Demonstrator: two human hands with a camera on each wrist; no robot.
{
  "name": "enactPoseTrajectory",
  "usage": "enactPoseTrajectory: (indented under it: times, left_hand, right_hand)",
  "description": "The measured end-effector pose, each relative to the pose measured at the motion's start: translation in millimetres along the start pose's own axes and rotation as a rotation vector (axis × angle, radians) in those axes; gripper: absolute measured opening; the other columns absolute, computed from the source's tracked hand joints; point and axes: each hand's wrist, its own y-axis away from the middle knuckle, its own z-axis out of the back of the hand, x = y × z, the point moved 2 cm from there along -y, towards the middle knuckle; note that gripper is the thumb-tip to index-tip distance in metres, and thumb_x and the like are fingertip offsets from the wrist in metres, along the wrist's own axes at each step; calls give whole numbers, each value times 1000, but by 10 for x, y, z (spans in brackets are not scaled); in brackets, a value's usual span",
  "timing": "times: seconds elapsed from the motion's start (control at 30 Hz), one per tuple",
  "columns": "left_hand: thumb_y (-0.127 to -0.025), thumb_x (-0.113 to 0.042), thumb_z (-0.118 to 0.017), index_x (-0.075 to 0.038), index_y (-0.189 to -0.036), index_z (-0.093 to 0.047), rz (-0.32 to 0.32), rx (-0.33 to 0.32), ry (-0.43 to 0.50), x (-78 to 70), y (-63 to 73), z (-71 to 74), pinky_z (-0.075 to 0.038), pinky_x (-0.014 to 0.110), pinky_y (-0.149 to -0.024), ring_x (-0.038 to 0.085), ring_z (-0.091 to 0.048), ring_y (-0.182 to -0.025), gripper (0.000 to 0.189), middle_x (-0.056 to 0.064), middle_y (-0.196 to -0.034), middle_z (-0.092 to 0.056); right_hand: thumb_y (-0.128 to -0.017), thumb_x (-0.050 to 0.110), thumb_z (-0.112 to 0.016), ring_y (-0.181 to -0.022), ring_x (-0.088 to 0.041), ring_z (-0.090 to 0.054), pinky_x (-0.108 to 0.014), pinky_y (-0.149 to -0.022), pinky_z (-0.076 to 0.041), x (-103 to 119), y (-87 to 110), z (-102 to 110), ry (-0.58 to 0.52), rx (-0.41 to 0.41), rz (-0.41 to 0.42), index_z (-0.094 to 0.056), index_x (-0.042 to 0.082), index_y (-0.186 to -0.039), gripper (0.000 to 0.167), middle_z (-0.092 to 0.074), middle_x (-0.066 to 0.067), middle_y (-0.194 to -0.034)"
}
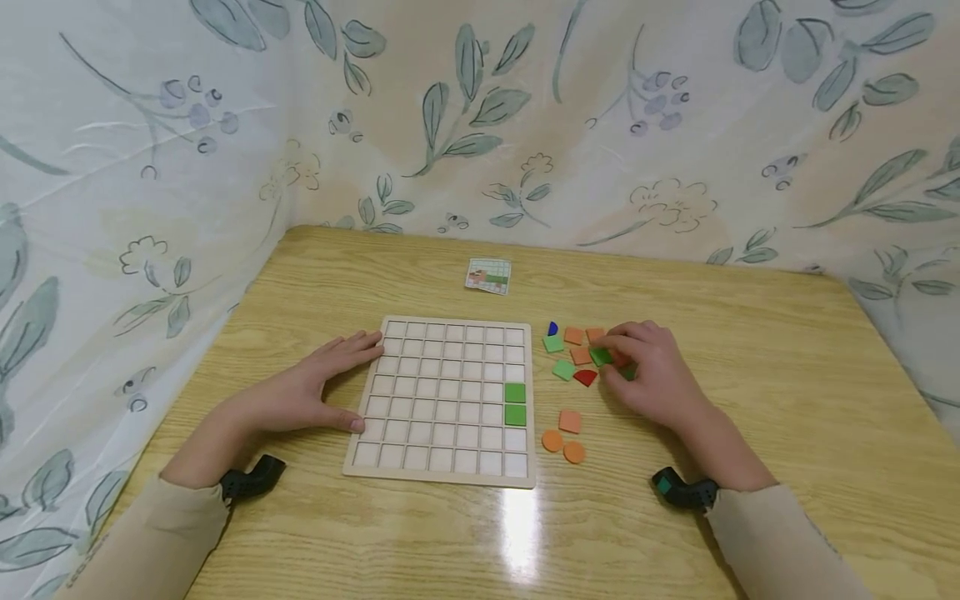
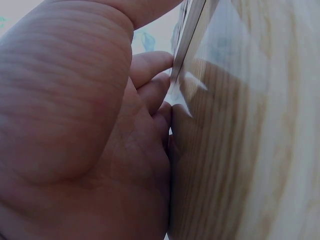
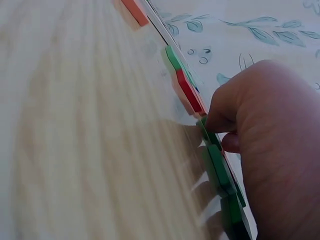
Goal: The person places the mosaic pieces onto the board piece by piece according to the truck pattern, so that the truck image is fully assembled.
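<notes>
A wooden grid board (image 1: pixel 442 387) lies flat on the table, with two green square tiles (image 1: pixel 515 403) in its rightmost column. My left hand (image 1: pixel 300 390) rests at the board's left edge, thumb and fingers spread and touching the rim. To the right of the board, my right hand (image 1: pixel 654 377) pinches a green square tile (image 1: pixel 601 356) between thumb and fingertips, low among the loose pieces. Around it lie orange squares (image 1: pixel 573 335), light green pieces (image 1: pixel 563 369), a red piece (image 1: pixel 586 377) and a blue one (image 1: pixel 552 328). More green tiles (image 3: pixel 220 170) appear under the hand in the right wrist view.
Beyond the board lies a small printed card (image 1: pixel 488 276) with a coloured grid picture. Nearer me are an orange square (image 1: pixel 570 422) and two orange discs (image 1: pixel 563 447). A leaf-patterned cloth (image 1: pixel 480 117) hangs behind the wooden table (image 1: pixel 360 533).
</notes>
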Motion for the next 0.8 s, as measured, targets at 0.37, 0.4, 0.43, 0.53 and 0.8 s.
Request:
enactPoseTrajectory:
  times: [0.37, 0.4, 0.43, 0.53, 0.8]
  left_hand:
    - [-85, -52, -93, -22, -173, -37, -14, -2, -5, 0, -13, 6, -5, 75, -127, 44, 0, -167, 109, 0, -183, -15]
    - [-85, -52, -93, -22, -173, -37, -15, -2, -5, 0, -15, 6, -5, 75, -127, 44, 0, -167, 109, 0, -183, -15]
    - [-85, -52, -93, -22, -173, -37, -15, -2, -6, 0, -16, 6, -5, 75, -127, 43, 0, -167, 109, 0, -183, -15]
    - [-85, -52, -93, -22, -173, -36, -10, -1, -8, 1, -14, 6, -5, 74, -127, 43, 0, -167, 109, 0, -183, -15]
    - [-86, -52, -92, -22, -173, -36, 0, -1, -12, -2, 9, -2, -5, 76, -127, 43, 0, -167, 108, 0, -183, -14]
  right_hand:
    - [-83, 1, -80, -89, -24, -51, -45, -83, -37, -32, 1, 23, 56, 45, -34, -84, 7, -110, 28, -73, -8, -105]
    - [-83, 1, -81, -89, -24, -51, -45, -83, -37, -32, 3, 24, 58, 45, -34, -84, 7, -110, 27, -73, -8, -105]
    - [-83, 1, -81, -89, -24, -51, -45, -83, -37, -31, 4, 25, 58, 43, -34, -84, 7, -109, 27, -73, -8, -105]
    - [-83, 1, -82, -89, -24, -52, -44, -81, -36, -27, 3, 23, 56, 39, -35, -84, 7, -108, 26, -74, -8, -105]
    - [-84, 4, -84, -87, -23, -53, -43, -80, -32, -4, -3, 5, 70, 43, -50, -84, 8, -109, 25, -75, -7, -102]
